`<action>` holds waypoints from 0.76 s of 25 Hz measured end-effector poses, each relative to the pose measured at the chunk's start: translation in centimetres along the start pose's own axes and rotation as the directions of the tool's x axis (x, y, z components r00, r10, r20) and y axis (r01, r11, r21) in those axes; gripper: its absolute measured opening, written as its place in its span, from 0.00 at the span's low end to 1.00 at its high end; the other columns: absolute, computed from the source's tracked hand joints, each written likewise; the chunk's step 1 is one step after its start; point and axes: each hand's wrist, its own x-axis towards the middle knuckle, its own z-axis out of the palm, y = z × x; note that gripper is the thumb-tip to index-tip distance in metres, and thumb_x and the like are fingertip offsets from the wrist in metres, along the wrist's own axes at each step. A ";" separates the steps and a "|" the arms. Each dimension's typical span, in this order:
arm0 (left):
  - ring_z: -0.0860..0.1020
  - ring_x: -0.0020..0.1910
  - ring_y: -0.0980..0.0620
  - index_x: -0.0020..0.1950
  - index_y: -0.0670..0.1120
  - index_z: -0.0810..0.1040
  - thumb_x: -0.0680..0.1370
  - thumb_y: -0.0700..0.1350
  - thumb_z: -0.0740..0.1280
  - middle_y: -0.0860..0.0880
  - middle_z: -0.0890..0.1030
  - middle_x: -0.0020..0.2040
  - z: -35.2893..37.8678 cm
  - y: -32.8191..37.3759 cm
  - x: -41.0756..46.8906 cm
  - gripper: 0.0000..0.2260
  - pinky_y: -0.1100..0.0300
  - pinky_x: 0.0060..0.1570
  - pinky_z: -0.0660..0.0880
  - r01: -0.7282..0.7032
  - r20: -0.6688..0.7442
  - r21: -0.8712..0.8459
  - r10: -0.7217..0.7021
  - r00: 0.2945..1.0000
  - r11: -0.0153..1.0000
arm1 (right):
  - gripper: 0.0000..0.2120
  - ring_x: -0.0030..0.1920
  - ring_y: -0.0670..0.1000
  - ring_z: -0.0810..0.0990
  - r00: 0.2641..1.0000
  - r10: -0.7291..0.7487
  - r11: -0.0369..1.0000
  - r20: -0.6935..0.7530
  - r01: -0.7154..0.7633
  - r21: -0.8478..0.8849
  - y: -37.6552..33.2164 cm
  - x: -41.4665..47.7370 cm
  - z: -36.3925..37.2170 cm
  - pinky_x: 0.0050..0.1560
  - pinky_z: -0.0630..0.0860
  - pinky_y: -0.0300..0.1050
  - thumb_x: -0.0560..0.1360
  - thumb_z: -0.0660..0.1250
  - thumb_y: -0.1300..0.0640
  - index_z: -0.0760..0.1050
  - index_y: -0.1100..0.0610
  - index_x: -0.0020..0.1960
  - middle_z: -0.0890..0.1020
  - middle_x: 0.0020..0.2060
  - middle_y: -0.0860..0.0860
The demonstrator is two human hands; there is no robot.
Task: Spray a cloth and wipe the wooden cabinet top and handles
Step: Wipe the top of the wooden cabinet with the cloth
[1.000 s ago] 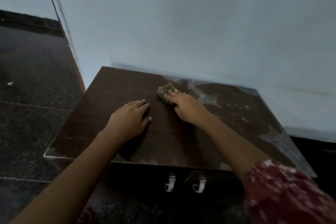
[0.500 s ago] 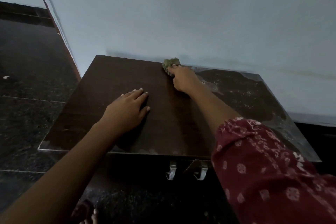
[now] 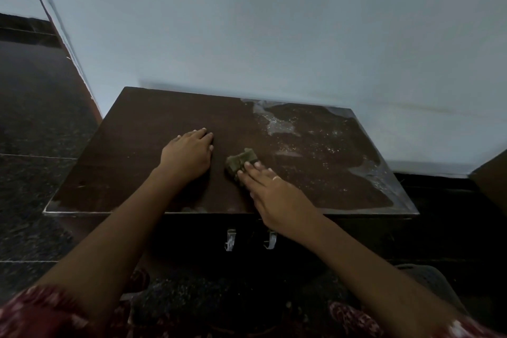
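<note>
We find the wooden cabinet top (image 3: 142,162) split in two. Its left half looks dark and even, so we judge it already wiped. The right half carries a pale dust film (image 3: 277,123), thickest along the far edge and at the right near corner, so we reckon about half the top is left to do. Our left hand (image 3: 189,156) lies flat on the wiped part, fingers straight, gripping nothing. Our right hand (image 3: 274,195) presses the green cloth (image 3: 241,160) down with straight fingers near the middle of the top, just beside the left hand. The two metal handles (image 3: 230,239) below the near edge go untouched; we judge they come last.
</note>
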 end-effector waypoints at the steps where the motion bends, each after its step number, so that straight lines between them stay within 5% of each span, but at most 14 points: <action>1: 0.56 0.77 0.49 0.75 0.47 0.58 0.82 0.49 0.50 0.48 0.57 0.78 0.0 0.3 0.0 0.21 0.50 0.73 0.57 0.012 -0.011 -0.005 -0.012 1.000 1.000 | 0.23 0.75 0.56 0.59 1.000 -0.023 0.999 -0.019 0.023 -0.029 0.4 -1.0 0.2 0.73 0.50 0.44 0.78 0.50 0.60 0.60 0.59 0.73 0.62 0.74 0.56; 6: 0.54 0.77 0.47 0.76 0.49 0.56 0.81 0.52 0.53 0.48 0.56 0.78 0.6 0.9 0.4 0.24 0.47 0.74 0.55 0.029 0.018 -0.018 -0.029 0.999 0.999 | 0.28 0.73 0.55 0.65 0.999 -0.040 0.995 -0.030 0.037 -0.093 2.7 -1.3 0.2 0.71 0.56 0.47 0.74 0.44 0.54 0.65 0.57 0.71 0.68 0.72 0.55; 13: 0.55 0.77 0.48 0.75 0.50 0.57 0.81 0.52 0.53 0.49 0.57 0.78 0.7 1.6 0.8 0.23 0.47 0.73 0.57 0.062 -0.048 -0.011 -0.062 0.997 0.998 | 0.23 0.77 0.53 0.50 0.998 0.020 0.996 -0.059 -0.025 -0.089 4.6 6.7 -0.2 0.76 0.48 0.46 0.81 0.49 0.57 0.53 0.57 0.75 0.50 0.77 0.54; 19: 0.58 0.76 0.50 0.75 0.52 0.56 0.81 0.54 0.51 0.51 0.59 0.77 0.9 1.8 1.4 0.23 0.50 0.73 0.59 0.077 -0.107 0.067 -0.070 0.992 0.995 | 0.24 0.77 0.53 0.49 0.988 0.139 0.985 -0.067 -0.145 -0.095 6.9 16.4 -0.2 0.76 0.49 0.50 0.81 0.47 0.52 0.51 0.59 0.76 0.49 0.78 0.53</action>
